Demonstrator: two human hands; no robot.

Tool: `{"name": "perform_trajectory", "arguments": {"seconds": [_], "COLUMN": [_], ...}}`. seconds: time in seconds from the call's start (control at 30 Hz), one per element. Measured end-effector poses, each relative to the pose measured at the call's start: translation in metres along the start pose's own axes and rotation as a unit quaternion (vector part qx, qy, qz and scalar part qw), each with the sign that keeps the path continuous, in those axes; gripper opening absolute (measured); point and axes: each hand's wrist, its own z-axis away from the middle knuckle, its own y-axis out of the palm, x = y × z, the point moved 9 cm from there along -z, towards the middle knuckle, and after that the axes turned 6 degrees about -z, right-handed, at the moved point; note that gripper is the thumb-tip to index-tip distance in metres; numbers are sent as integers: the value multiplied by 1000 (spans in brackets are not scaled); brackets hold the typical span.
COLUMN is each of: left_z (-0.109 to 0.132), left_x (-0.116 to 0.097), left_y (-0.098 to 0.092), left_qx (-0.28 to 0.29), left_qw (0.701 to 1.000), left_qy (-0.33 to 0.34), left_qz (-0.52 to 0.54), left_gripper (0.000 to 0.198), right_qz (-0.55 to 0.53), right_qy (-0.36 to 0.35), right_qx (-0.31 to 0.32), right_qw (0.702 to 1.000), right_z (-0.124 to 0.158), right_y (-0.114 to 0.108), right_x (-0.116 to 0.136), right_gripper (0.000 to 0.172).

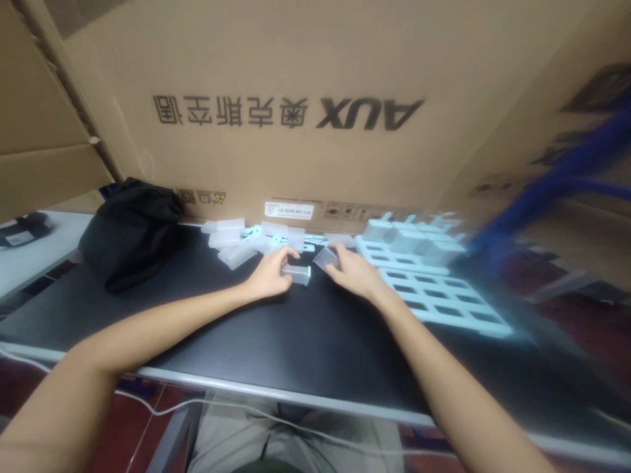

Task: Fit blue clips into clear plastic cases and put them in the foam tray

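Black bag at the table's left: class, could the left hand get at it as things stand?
Probably yes: bare tabletop lies between the left hand and the black bag, though that hand holds a small clear box.

Table (305,341): black top with a pale near edge, spanning the scene.
Cardboard box (315,72): large and brown, standing along the far side, its AUX print upside down.
Black bag (131,233): slumped at far left on the table, against the box.
White tray (444,299): grid of rectangular slots, lying on the right, blurred.
Blue shape (557,174): blurred streak at far right.
White cable (162,408): runs below the table's near edge.
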Motion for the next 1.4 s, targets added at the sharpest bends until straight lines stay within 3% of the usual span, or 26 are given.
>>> {"name": "perform_trajectory", "arguments": {"seconds": [0.13,0.3,0.5,0.67,0.8,0.97,1.03,1.23,1.33,1.4], "left_z": [2,4,4,4,4,2,3,7,7,6], "left_x": [-4,-7,-13,-15,-12,-11,-11,-12,-12,-12], "left_y": [6,13,16,22,28,23,21,14,14,14], "left_qx": [25,65,77,102,127,119,115,60,45,42], "left_qw": [997,993,992,989,988,992,991,985,973,966], "left_qy": [18,20,48,73,68,51,40,70,89,89], "left_qz": [-65,-101,-90,-74,-61,11,60,149,207,240], "left_gripper": [35,26,22,39,40,25,20,30,39,43], "right_qz": [19,39,63,213,311,363,365,340,279,177], "right_qy": [-27,-53,-75,-79,-73,-108,-145,-198,-183,-155], "right_qx": [-28,-84,-3,72,81,64,52,22,-15,-48], "right_qw": [999,994,995,971,944,923,918,919,943,971], "right_z": [0,-11,-42,-72,-86,-91,-90,-87,-87,-84], "right_y": [-2,-8,6,9,3,7,11,12,-3,-19], "right_x": [2,3,22,29,18,18,24,38,42,44], "right_gripper": [47,53,41,39,39,34,31,30,29,25]}}
